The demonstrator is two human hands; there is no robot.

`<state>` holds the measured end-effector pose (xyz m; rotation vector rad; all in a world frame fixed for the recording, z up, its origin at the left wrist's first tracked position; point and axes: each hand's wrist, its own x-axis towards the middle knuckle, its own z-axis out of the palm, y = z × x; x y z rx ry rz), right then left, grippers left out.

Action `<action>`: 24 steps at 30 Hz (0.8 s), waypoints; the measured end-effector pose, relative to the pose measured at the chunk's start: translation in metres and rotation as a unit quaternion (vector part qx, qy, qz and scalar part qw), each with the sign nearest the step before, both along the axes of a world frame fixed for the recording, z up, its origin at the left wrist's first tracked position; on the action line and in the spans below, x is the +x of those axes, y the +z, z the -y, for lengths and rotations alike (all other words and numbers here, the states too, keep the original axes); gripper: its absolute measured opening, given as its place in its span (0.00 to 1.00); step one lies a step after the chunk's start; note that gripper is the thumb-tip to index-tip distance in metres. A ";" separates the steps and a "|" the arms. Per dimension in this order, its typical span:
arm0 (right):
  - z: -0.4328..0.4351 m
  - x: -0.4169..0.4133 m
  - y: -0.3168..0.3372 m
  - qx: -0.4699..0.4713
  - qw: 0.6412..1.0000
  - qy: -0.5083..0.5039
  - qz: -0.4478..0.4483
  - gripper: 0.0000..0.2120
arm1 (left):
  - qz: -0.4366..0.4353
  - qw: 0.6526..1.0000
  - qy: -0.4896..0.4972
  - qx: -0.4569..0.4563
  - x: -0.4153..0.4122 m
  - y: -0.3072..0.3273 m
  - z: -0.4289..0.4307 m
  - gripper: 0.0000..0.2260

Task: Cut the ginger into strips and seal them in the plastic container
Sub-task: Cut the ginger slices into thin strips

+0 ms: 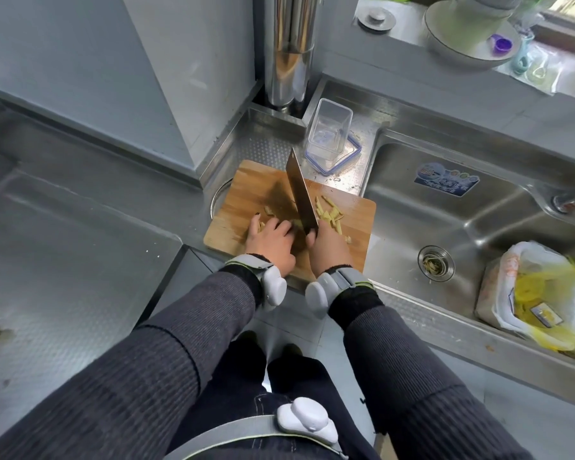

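Observation:
A wooden cutting board [246, 194] lies on the steel counter beside the sink. My right hand [329, 249] grips the handle of a cleaver [300, 190], whose blade stands edge-down on the board. My left hand [271, 242] presses down on a piece of ginger [296, 224] just left of the blade; most of that piece is hidden by my fingers. Cut ginger strips [327, 210] lie right of the blade, with a few bits [269, 210] to the left. A clear plastic container [327, 132] stands open behind the board, on its blue-edged lid [342, 164].
A steel sink [462, 227] lies to the right, with a drain strainer [436, 263] and a bag of yellow scraps [541, 293]. A metal pipe [291, 51] rises behind the container. Bowls [468, 31] sit on the far ledge. Bare steel counter [63, 254] stretches left.

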<state>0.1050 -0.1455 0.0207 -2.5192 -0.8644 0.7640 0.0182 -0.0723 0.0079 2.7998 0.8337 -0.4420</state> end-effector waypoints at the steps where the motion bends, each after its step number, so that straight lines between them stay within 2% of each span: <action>1: 0.005 -0.002 -0.001 0.008 1.000 -0.001 0.004 0.12 | -0.001 1.000 0.000 -0.004 0.000 0.001 0.000 0.24; 11: 0.055 -0.015 -0.008 0.017 0.999 0.028 0.040 0.11 | 0.006 1.000 -0.001 -0.001 -0.002 0.000 0.000 0.24; 19: 0.012 -0.004 -0.003 -0.023 0.999 0.020 0.023 0.12 | 0.006 1.000 0.006 -0.011 -0.003 0.000 0.000 0.24; 24: 0.002 0.000 0.000 0.010 1.000 0.022 0.011 0.12 | -0.011 1.000 -0.008 0.015 -0.003 -0.001 -0.002 0.24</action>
